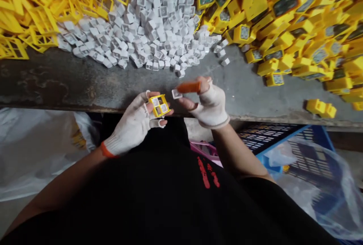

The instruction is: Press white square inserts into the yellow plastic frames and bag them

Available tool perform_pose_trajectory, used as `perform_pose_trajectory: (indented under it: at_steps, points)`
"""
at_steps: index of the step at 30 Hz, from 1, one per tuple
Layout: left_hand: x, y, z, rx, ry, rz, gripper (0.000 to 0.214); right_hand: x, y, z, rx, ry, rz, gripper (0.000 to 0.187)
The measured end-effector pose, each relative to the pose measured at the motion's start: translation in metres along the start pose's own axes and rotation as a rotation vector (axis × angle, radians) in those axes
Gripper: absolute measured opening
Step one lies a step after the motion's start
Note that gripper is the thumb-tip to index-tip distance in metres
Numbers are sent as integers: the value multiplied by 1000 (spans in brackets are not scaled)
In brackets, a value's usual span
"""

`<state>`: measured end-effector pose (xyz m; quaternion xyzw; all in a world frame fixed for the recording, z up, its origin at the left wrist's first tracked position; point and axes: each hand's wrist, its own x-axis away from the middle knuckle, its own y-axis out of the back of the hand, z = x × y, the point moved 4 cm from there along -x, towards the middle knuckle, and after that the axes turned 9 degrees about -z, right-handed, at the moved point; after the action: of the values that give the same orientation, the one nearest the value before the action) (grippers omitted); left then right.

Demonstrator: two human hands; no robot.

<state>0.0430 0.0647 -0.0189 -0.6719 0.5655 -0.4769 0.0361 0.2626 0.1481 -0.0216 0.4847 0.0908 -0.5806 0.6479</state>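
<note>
My left hand, in a white knit glove with the fingertips cut off, grips a small yellow square frame with white caps set in its cells. My right hand, gloved the same way, pinches a small white square cap between thumb and fingers just right of the frame. An orange finger cot covers its forefinger. Both hands hover at the near edge of the grey worktable.
A heap of white caps lies at the table's middle back. Empty yellow frames pile at the left, filled yellow pieces at the right. Below the table are a white bag, a blue crate with clear plastic, and a pink item.
</note>
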Motion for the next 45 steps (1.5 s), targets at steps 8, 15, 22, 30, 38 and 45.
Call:
perform_pose_trajectory:
  at_steps: [8,15,22,30,38,45]
  points:
    - [8,4,6,25,-98,19,25,17,-26,55,-270,155,-109,18]
    - [2,7,19,79,143,91,18,27,-16,48,-10,255,168,20]
    - [-5,10,16,52,157,9,7,-8,-8,-11,191,86,200,32]
    - [-4,13,10,26,71,-23,13,-42,-34,-67,291,-127,381,18]
    - [-1,11,7,31,52,-33,6,-5,-15,-18,-575,-427,91,47]
    - [0,8,13,54,50,48,11,-4,-19,11,-653,-483,36,49]
